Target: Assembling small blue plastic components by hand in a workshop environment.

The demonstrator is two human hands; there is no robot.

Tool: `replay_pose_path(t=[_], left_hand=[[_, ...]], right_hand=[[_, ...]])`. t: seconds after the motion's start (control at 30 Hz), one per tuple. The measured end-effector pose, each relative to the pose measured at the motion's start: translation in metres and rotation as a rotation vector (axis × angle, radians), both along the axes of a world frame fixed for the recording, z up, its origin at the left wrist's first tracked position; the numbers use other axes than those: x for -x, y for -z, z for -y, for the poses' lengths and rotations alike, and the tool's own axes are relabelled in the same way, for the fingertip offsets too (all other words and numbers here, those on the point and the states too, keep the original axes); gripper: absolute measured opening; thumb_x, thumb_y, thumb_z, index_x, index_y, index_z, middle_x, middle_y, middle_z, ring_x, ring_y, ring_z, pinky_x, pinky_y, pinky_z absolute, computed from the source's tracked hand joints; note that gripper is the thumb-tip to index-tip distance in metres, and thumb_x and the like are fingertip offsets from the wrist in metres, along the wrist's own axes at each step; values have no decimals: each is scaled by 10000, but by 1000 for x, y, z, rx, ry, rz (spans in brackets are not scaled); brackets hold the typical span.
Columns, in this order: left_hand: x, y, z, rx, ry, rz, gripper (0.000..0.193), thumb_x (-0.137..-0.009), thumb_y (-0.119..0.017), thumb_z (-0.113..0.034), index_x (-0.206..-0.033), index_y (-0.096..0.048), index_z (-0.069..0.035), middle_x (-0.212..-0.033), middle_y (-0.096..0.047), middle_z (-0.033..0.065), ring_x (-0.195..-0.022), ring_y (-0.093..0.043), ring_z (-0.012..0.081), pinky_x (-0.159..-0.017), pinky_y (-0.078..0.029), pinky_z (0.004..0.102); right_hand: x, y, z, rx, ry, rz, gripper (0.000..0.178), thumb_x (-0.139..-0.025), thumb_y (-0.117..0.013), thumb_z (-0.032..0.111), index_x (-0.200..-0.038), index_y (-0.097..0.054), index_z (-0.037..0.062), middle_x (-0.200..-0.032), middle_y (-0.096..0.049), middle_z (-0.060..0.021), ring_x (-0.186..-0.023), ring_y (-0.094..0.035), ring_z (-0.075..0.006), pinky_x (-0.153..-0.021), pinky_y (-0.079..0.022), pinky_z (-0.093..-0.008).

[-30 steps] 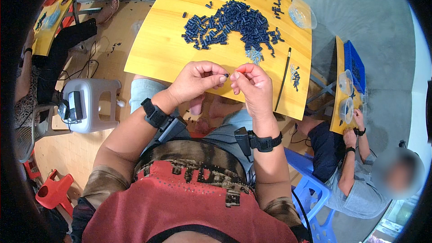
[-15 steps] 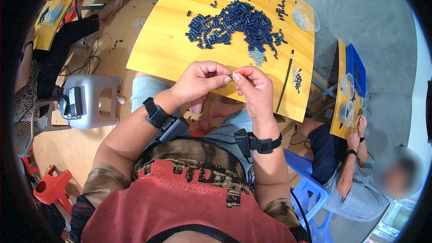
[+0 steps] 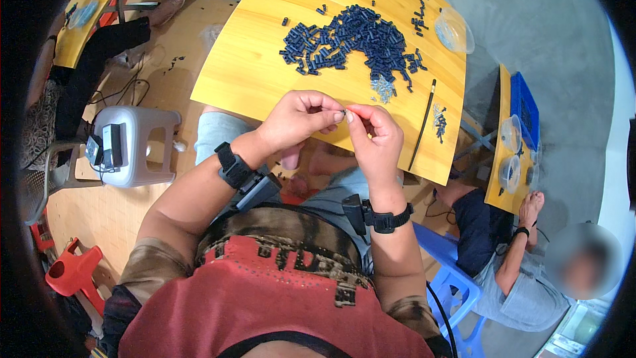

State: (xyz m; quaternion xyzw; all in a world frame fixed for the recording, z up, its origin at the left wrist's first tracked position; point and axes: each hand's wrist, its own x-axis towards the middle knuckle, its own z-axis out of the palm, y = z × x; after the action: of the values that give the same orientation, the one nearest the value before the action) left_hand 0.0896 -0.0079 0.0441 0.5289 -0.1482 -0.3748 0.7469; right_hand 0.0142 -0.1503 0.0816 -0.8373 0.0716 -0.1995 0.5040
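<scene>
My left hand and my right hand meet fingertip to fingertip just in front of the table's near edge. Thumb and forefinger of each are pinched together. A tiny dark piece shows between the tips, mostly covered by them. Beyond my hands, a large heap of small black tubular pieces is spread over the yellow table. Small silvery pins or screws lie at the heap's near side. To the right are a thin black stick and a small group of black and silvery parts.
A clear plastic bowl stands at the table's right edge. On the left are a grey stool bearing small devices and a red stool. At right, another person sits by a second table with a blue tray and clear tubs.
The view has shifted slightly, so the table sits a little lower and further right. My hands remain pinched together, with the fingers slightly shifted. The person at right has moved their hands slightly.
</scene>
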Motion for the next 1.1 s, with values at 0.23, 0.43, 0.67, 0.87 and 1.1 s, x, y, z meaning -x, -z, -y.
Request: replay_pose_path(t=[0.23,0.43,0.67,0.87,1.1], left_hand=[[-3,-10,4,-50,-47,-75,179,-850,-631,-165,-948,-629,-15,-835,-638,22,-714,-583,84,-657,-484,227],[0,-21,11,-78,-66,-294,132,-856,-619,-165,-904,-612,-43,-820,-628,19,-696,-589,107,-637,-486,244],[6,-16,10,-15,-52,-400,158,-869,-594,-168,-902,-630,-18,-860,-637,42,-751,-590,97,-706,-489,228],[7,-14,9,-18,-45,-478,154,-877,-580,-164,-922,-627,-24,-866,-635,39,-748,-580,88,-694,-489,224],[10,-10,12,-14,-62,-429,138,-864,-592,-143,-920,-626,-22,-851,-636,34,-727,-573,75,-669,-481,202]], right_hand=[[0,-7,-10,176,-18,-49,252,-716,-652,3,-960,-592,26,-821,-570,-87,-678,-570,-169,-577,-462,-262],[-1,-1,-9,325,3,-41,304,-683,-655,11,-972,-564,26,-876,-563,-124,-782,-560,-270,-693,-472,-350],[-1,6,-6,388,10,-12,278,-678,-656,31,-940,-562,25,-863,-565,-125,-817,-553,-297,-721,-459,-368],[1,6,-5,390,9,-18,271,-671,-660,37,-925,-565,25,-857,-565,-124,-819,-553,-303,-721,-458,-371],[1,10,-4,378,-2,-15,257,-668,-652,33,-910,-565,22,-849,-564,-131,-810,-555,-310,-709,-460,-375]])
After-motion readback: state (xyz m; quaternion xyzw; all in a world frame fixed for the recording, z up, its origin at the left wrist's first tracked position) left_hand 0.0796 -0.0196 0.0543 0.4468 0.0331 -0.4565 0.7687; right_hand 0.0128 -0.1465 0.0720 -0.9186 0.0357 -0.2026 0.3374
